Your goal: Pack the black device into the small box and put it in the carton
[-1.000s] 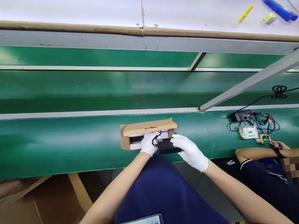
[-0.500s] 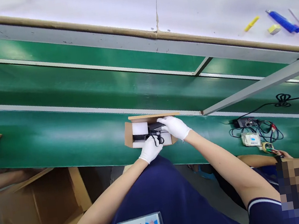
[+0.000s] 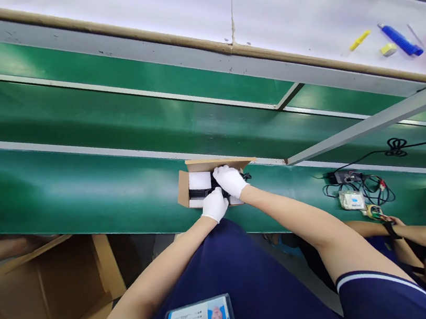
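Note:
A small open cardboard box (image 3: 183, 189) lies on the green work surface in front of me, its flaps up. White pieces (image 3: 199, 180) and a black ribbed part (image 3: 199, 193) show inside. My left hand (image 3: 215, 205), in a white glove, is closed at the near side of the box, its fingers on a black cable. My gloved right hand (image 3: 230, 181) reaches over the right half of the box with curled fingers pointing in; what they grip is hidden. A dark cable end (image 3: 247, 176) sticks out beside that hand.
Rightward lie tangled black cables (image 3: 375, 187) and a white packet (image 3: 352, 200), near a co-worker's hand (image 3: 394, 220). A large open carton (image 3: 71, 279) stands at lower left. A metal strut (image 3: 352, 132) and a raised white shelf (image 3: 137, 12) are beyond.
My right hand has moved left and further over the box, covering the black block seen before. A dark cable end now shows to its right. My left hand has stayed near the same spot.

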`<state>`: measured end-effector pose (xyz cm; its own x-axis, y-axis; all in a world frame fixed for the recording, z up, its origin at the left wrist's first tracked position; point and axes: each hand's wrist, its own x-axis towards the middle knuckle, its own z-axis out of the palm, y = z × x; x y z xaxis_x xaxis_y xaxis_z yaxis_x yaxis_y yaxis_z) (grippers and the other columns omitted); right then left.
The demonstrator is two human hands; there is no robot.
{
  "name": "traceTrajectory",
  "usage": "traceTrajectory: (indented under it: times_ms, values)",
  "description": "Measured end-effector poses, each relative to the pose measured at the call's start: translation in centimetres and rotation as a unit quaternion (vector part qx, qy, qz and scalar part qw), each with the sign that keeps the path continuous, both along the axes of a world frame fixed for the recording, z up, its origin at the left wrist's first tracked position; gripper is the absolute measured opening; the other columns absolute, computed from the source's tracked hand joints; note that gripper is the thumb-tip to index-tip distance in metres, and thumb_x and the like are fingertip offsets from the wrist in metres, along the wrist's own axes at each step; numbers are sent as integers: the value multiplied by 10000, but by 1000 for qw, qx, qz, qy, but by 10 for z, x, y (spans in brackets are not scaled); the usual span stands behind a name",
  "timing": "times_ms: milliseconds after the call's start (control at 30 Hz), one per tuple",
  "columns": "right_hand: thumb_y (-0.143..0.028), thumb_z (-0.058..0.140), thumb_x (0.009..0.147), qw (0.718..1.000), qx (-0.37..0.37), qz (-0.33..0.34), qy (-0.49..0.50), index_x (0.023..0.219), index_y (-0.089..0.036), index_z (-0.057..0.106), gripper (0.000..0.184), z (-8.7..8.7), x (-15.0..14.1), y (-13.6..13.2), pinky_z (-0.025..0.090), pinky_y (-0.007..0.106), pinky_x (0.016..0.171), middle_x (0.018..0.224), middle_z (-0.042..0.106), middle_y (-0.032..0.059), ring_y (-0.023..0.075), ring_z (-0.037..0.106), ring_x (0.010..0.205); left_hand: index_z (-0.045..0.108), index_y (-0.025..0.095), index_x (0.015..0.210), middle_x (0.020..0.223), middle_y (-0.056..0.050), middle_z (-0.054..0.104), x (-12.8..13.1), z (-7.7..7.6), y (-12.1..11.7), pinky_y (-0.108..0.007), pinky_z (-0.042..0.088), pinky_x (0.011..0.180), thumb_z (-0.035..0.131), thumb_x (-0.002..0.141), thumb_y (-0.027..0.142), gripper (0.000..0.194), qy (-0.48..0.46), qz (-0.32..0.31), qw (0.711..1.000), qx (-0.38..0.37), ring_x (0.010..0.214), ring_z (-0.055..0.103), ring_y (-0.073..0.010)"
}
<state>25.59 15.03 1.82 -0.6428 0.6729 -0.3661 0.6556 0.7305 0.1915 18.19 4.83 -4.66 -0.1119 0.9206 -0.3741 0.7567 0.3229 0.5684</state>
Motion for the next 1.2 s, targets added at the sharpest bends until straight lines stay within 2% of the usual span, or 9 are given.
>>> traceTrajectory:
  times_ms: [100,267,400,533,700,833,967,1067,1200]
  values:
    - [-31,267,1011,1000,-16,7,-2,1261,-16,641,450,-13,-13,-1,612,464,890,1218,660,294,360,677,1110,659,86,1258,1102,-186,783,3,-2,4,-398,593,877,592,1018,181,267,19,-6,1000,-5,1038,777,-335]
    - [-79,344,1034,998,-56,-10,-19,1303,17,651,419,-24,-17,7,609,455,982,1253,672,328,360,691,1186,626,41,1328,1060,-193,788,1,-6,11,-421,612,873,544,1047,177,323,40,-14,999,-13,991,785,-337]
    - [-48,371,1014,993,-103,-35,-49,1340,40,672,452,-21,-21,18,605,498,1013,1298,702,327,384,722,1197,641,82,1321,1103,-174,789,-6,-5,9,-387,603,872,487,1079,164,299,52,-41,998,2,1025,778,-309]
    - [-74,477,1003,983,-165,-50,-61,1267,-48,763,390,-7,-22,28,605,481,1021,1277,762,248,370,757,1154,675,116,1293,1102,-153,776,-12,3,-1,-374,576,847,360,1042,17,415,81,-100,991,29,1019,765,-290]
    - [-96,533,971,984,-151,-92,19,1342,-225,753,450,25,19,16,565,381,1075,1340,773,97,287,731,1227,743,154,1203,1119,-165,720,-20,10,-2,-465,528,886,400,1074,98,370,102,-210,969,81,1065,681,-357]
    - [-105,362,1020,973,-67,-212,64,1505,-130,629,554,32,69,-2,535,413,1117,1455,689,203,310,658,1351,712,125,1332,1230,-186,686,-16,7,18,-472,486,933,490,998,36,411,85,-248,961,91,1149,603,-362]
    - [-111,471,972,957,-84,-261,93,1571,-114,553,605,21,82,0,528,398,1123,1539,628,206,316,622,1391,719,-10,1239,1211,-284,660,-11,10,34,-529,463,955,357,998,12,436,66,-205,975,56,1145,587,-406]
    - [-198,528,996,944,-133,-279,119,1422,-121,686,461,20,73,10,518,430,1129,1453,693,207,346,647,1353,755,28,1096,1204,-288,665,-16,20,31,-533,457,1012,407,1020,97,363,13,-184,982,38,1191,585,-415]
    - [-260,616,991,907,-228,-294,196,1189,-167,771,268,28,59,23,492,339,1131,1403,743,141,291,663,1336,750,186,1013,1006,-109,743,-30,38,8,-377,539,869,335,1124,387,474,-139,-193,971,-23,927,678,-253]
